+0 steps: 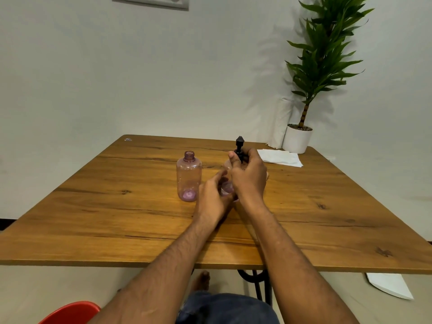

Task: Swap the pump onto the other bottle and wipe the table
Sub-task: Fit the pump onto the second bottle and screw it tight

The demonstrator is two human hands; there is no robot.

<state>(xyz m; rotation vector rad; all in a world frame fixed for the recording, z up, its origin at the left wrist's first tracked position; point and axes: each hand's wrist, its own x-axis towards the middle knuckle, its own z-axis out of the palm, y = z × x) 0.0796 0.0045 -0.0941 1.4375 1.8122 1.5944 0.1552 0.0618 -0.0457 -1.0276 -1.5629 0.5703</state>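
Note:
An open clear pink bottle [189, 176] without a cap stands upright on the wooden table [117, 206], left of my hands. A second pink bottle [227, 187] stands beside it, mostly hidden by my hands. My left hand [214, 198] wraps its lower body. My right hand [249, 176] grips the collar of the black pump [239, 146] at that bottle's neck, the pump head sticking up above my fingers. A white paper towel sheet [280, 157] lies flat at the far right of the table.
A paper towel roll [280, 122] and a potted plant in a white pot [298, 139] stand at the table's far right corner against the wall. A red chair [70, 312] is at lower left. A white scrap [389, 285] lies on the floor at right.

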